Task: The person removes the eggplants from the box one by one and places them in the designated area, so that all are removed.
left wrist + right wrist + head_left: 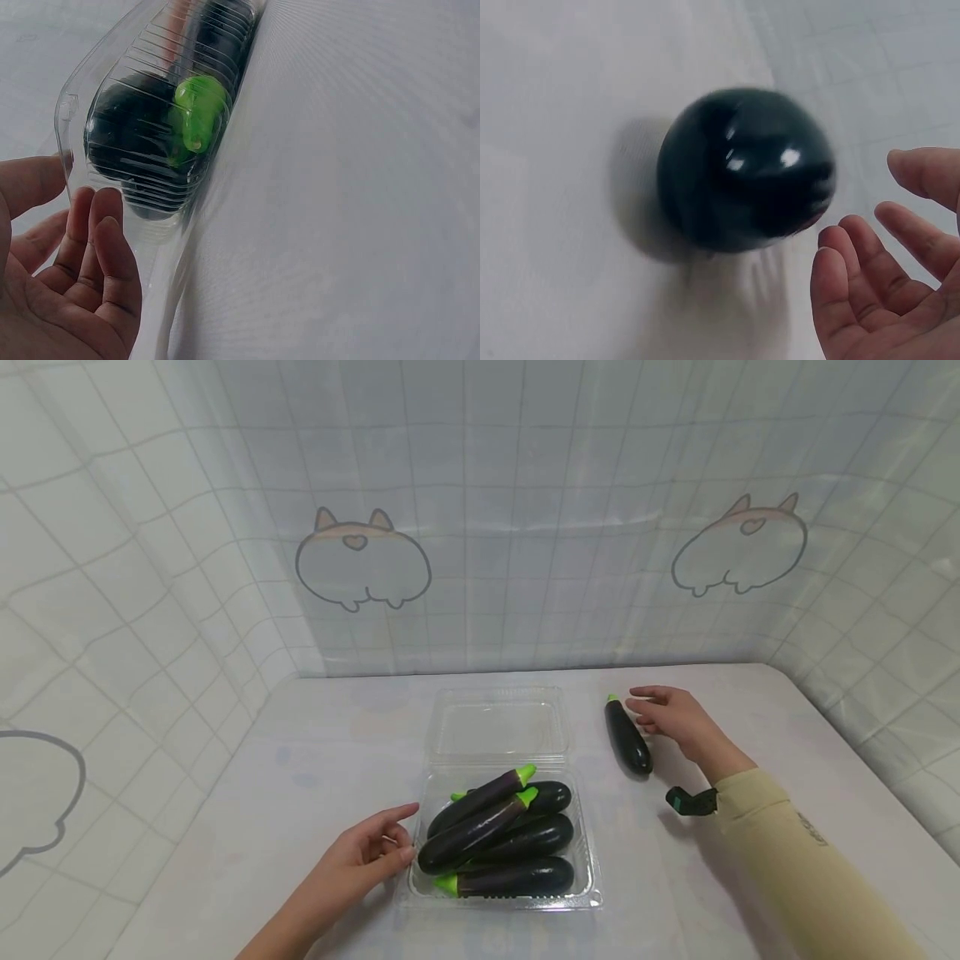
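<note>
A clear plastic clamshell box (592,868) lies with its lid folded back, several dark eggplants (517,878) with bright green stems piled inside. My left hand (367,847) is at the box's left side, fingers relaxed and fingertips right at the rim. In the left wrist view, the box wall (112,90) shows a green stem (199,112) through it, and the hand (82,277) is beside its edge. A single eggplant (627,739) rests on the table to the right of the lid. Just right of it hovers my right hand (667,714), fingers loosely bent and holding nothing.
The open lid (498,727) lies flat behind the box. A white cloth (337,727) covers the table. Grid-patterned curtains (517,593) with cartoon drawings stand at the back and sides. A dark strap (692,802) is around my right wrist.
</note>
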`<action>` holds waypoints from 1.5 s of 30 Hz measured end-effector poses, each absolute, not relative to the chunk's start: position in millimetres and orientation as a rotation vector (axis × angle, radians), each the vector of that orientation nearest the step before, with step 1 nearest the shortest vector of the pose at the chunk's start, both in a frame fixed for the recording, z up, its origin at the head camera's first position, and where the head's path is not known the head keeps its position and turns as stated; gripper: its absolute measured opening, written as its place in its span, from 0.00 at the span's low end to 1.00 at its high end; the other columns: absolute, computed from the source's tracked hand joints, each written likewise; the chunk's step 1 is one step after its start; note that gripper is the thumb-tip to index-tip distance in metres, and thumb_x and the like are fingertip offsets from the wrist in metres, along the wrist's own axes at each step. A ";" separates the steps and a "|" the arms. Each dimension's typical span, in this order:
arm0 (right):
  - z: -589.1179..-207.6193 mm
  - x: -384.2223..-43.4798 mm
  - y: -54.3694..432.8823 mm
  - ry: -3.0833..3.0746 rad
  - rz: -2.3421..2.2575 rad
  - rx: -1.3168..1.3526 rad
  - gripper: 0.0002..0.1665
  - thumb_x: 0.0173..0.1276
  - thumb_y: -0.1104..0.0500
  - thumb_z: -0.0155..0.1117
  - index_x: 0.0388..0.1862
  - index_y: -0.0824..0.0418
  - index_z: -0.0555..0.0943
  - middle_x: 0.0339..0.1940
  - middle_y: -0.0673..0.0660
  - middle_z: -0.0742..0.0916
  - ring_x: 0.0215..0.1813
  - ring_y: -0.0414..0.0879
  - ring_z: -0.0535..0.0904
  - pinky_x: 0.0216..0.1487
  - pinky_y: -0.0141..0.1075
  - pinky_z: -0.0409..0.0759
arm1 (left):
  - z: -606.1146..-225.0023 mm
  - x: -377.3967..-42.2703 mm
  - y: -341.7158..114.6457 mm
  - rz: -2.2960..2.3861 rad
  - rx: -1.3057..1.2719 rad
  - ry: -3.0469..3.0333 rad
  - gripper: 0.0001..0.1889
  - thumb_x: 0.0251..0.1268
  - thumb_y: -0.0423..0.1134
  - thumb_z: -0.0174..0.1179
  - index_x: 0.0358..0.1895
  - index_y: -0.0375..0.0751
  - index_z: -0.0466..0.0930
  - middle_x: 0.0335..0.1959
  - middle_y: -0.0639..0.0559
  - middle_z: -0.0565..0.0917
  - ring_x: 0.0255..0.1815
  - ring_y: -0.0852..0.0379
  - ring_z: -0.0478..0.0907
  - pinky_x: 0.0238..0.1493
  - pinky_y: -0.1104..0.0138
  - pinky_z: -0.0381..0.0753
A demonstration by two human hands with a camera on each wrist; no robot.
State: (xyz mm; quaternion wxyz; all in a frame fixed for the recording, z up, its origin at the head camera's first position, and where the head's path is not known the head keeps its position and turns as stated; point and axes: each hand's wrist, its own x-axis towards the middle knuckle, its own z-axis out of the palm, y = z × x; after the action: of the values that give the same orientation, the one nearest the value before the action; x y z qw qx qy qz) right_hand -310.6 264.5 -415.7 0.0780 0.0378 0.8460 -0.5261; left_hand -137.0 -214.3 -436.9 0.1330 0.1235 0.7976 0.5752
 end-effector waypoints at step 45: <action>-388.8 -234.8 167.9 2.411 -1.561 -0.524 0.26 0.67 0.48 0.69 0.63 0.52 0.79 0.53 0.53 0.84 0.52 0.47 0.81 0.56 0.46 0.77 | -436.7 -140.3 -213.6 1.656 0.340 2.321 0.30 0.68 0.41 0.65 0.71 0.40 0.68 0.44 0.41 0.77 0.39 0.52 0.80 0.37 0.67 0.79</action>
State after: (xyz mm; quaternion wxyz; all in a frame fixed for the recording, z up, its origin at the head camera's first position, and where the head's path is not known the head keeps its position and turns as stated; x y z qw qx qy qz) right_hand -234.8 167.9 -388.8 0.1110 -0.1784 0.8207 -0.5313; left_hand -140.3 -213.6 -436.7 0.1346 0.1173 0.8010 0.5714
